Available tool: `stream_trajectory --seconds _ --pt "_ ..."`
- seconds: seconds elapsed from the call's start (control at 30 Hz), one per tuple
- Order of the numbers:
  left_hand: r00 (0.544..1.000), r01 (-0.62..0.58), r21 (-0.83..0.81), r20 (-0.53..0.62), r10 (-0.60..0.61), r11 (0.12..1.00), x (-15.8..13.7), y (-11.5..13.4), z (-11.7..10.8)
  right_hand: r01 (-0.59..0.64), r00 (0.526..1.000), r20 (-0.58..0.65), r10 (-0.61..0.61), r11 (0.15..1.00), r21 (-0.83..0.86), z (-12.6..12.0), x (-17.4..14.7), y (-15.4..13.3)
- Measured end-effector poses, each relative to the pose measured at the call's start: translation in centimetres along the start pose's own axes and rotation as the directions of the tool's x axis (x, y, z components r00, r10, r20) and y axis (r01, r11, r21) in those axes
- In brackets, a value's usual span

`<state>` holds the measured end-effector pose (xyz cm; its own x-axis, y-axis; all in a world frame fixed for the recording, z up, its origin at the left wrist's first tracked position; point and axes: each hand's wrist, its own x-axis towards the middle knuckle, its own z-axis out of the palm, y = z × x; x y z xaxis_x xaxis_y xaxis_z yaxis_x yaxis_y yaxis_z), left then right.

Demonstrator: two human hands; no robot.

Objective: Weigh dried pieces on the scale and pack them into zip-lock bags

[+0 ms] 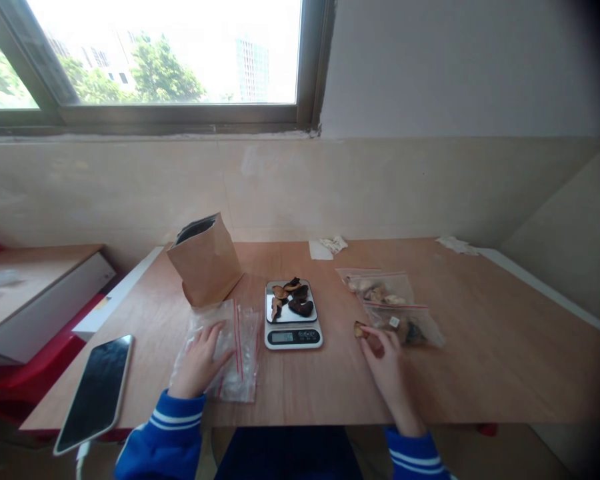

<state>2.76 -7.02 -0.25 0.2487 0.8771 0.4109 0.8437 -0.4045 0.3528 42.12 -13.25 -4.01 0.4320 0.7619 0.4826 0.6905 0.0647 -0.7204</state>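
Observation:
My left hand [200,357] lies with its fingers apart on a stack of clear zip bags [245,357] with red seal lines. Pinched between the thumb and fingers of my right hand [384,360] is a small brown dried slice [360,329], just above or on the table. Midway between my hands stands a white kitchen scale [294,339]; its display digits are too faint to read. Several dark and tan dried slices [301,307] rest on its plate. Close beyond my right hand are two filled zip bags, a nearer one [433,330] and a farther one [403,283].
An upright brown paper bag [207,260] stands open at the back left. A phone [97,390] with a cable plugged in lies at the left table edge. Crumpled tissue [334,245] and more white paper [457,246] sit by the wall. A red stool [45,360] is left of the table.

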Motion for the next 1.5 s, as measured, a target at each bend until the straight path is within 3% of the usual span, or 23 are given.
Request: stream_trajectory --seconds 0.13,0.27,0.37,0.5,0.6,0.73,0.87,0.93,1.07,1.13,1.23,1.33,1.5 --pt "0.999 0.027 0.012 0.031 -0.027 1.000 -1.5 0.2 1.0 0.060 0.997 0.051 -0.057 0.996 -0.073 1.0 3.7 -0.7" --pt "0.999 0.046 -0.006 -0.011 -0.046 0.999 -1.4 0.5 0.8 0.070 0.993 0.093 -0.067 0.997 -0.027 1.3 3.6 -2.9" --pt "0.995 0.050 -0.024 -0.084 -0.052 0.998 -1.0 1.3 0.1 0.029 0.970 0.236 -0.055 0.993 0.113 1.4 1.1 -6.6" --pt "0.982 -0.036 -0.170 -0.188 0.004 0.985 -0.7 4.3 -1.4 -0.050 0.859 0.490 -0.145 0.930 0.363 2.7 -2.3 -13.3" --pt "0.968 -0.102 -0.292 -0.248 0.028 0.951 -0.8 7.1 -2.5 -0.160 0.843 0.524 -0.123 0.872 0.463 4.1 -3.2 -17.4" --pt "0.967 -0.105 -0.363 -0.255 0.010 0.926 -1.3 9.5 -2.9 -0.237 0.844 0.523 -0.117 0.794 0.560 5.1 -2.6 -20.3" --pt "0.959 -0.095 -0.477 -0.278 -0.047 0.874 -1.5 10.2 -2.6 -0.222 0.841 0.516 -0.160 0.769 0.600 5.1 -1.5 -21.1" --pt "0.949 -0.115 -0.516 -0.309 -0.059 0.849 -1.4 10.0 -2.4 -0.219 0.819 0.542 -0.190 0.769 0.601 4.9 -1.3 -21.2" --pt "0.927 -0.203 -0.444 -0.374 0.025 0.873 -1.1 9.2 -2.5 -0.228 0.777 0.585 -0.231 0.763 0.604 4.7 -1.0 -21.4" --pt "0.909 -0.213 -0.420 -0.415 0.021 0.882 -0.7 8.8 -2.8 -0.233 0.815 0.552 -0.178 0.771 0.593 4.8 -0.5 -20.9" --pt "0.866 -0.147 -0.463 -0.487 -0.112 0.874 0.0 8.4 -3.6 -0.314 0.894 0.449 0.015 0.735 0.601 5.0 0.6 -19.4" --pt "0.841 -0.094 -0.484 -0.506 -0.191 0.870 1.0 8.6 -4.7 -0.383 0.901 0.416 0.122 0.674 0.631 4.9 2.0 -17.9" --pt "0.807 -0.111 -0.381 -0.574 -0.140 0.918 3.1 9.7 -6.0 -0.230 0.910 0.404 -0.095 0.694 0.682 3.8 3.8 -17.0"
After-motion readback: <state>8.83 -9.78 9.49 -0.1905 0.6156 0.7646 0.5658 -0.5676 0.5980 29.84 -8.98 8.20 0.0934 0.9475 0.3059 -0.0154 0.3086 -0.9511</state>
